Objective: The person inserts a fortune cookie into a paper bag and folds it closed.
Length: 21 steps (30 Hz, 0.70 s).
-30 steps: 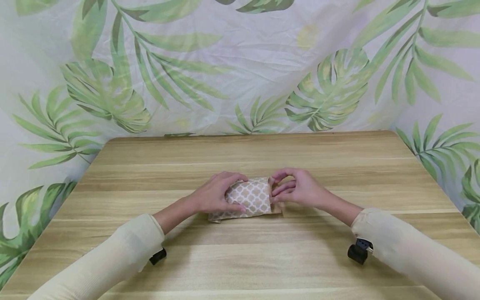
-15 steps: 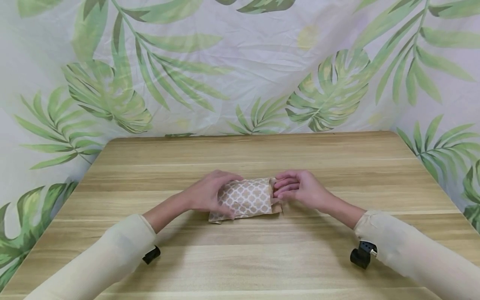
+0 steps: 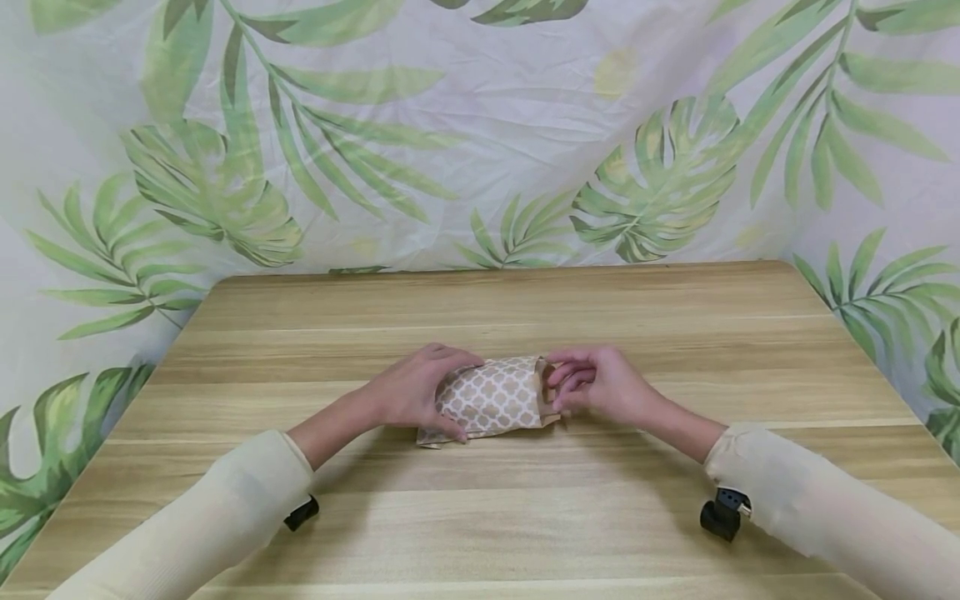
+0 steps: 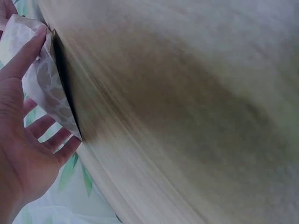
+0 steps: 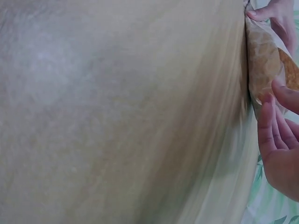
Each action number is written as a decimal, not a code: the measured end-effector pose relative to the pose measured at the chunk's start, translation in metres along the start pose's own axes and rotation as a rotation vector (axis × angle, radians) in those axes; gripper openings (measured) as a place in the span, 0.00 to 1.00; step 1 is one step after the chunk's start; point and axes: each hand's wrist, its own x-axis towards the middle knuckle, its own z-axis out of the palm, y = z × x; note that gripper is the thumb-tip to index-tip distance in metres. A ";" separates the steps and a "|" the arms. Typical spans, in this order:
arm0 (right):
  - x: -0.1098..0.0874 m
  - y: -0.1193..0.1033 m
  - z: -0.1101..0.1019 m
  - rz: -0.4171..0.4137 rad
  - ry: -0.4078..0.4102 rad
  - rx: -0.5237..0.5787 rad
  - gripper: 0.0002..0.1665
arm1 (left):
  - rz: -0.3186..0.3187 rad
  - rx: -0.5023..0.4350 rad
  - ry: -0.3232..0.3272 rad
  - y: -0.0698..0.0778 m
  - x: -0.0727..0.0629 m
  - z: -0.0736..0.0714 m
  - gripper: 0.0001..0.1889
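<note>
A small brown paper bag [image 3: 495, 396] with a white lattice print lies on its side on the wooden table [image 3: 480, 517], its mouth facing right. My left hand [image 3: 412, 387] holds the closed left end, thumb along the near edge and fingers over the far side. In the left wrist view the thumb [image 4: 32, 49] presses on the printed paper [image 4: 46, 86]. At the mouth, my right hand [image 3: 607, 385] pinches the rim with bent fingers. The right wrist view shows the plain brown inside of the bag [image 5: 264, 60] beside the right thumb [image 5: 280, 91].
A leaf-printed cloth [image 3: 450, 150] hangs behind the table and along both sides. Black wrist devices [image 3: 722, 515] hang under the cream sleeves [image 3: 810, 492]. The table's far edge runs along the foot of the cloth.
My left hand has slid slightly left along the bag, uncovering more of the print. The right fingers have shifted at the mouth, which now gapes wider.
</note>
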 end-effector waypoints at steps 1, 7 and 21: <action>0.000 0.000 0.001 -0.009 0.006 -0.020 0.35 | 0.001 0.003 0.001 0.000 0.000 0.000 0.53; 0.003 0.004 0.005 -0.070 0.032 -0.131 0.35 | 0.008 0.012 0.004 -0.001 0.000 0.002 0.54; 0.009 0.009 0.010 -0.164 0.014 -0.293 0.28 | 0.000 0.023 0.006 0.000 0.000 0.001 0.54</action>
